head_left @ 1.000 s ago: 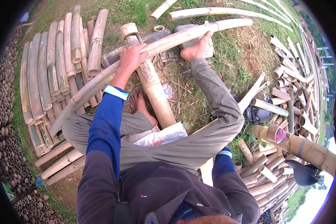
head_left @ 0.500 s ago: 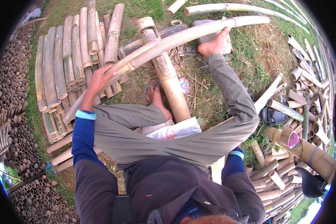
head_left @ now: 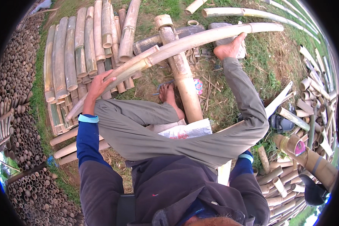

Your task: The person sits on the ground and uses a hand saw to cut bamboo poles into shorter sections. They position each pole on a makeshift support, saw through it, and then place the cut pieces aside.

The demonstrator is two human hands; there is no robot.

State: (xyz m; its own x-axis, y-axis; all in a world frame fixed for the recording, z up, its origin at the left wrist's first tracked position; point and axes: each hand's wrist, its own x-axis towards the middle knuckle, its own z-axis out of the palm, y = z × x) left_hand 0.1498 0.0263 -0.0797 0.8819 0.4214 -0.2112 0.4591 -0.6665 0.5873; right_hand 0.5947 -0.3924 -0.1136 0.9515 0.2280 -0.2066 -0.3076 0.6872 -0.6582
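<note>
A long pale bamboo pole slants across the top, laid over a thick bamboo post with a notched top. Along the pole's near-left part lies a narrower bamboo slat. My left hand is closed on the slat; whether it also grips the pole I cannot tell. My right foot presses against the pole's far right part. My right hand is hidden behind my bent leg; only the sleeve cuff shows. A pale pointed piece passes behind that knee.
Cut bamboo lengths lie stacked at left, beside a large pile of bamboo ends. More pieces heap up at right, near a thick bamboo tube. A grey stone sits beyond the post; a white sack lies between my legs.
My left hand and the narrow slat have slid back left along the pole. The long pole, post and right foot keep their places relative to each other; the whole view has shifted.
</note>
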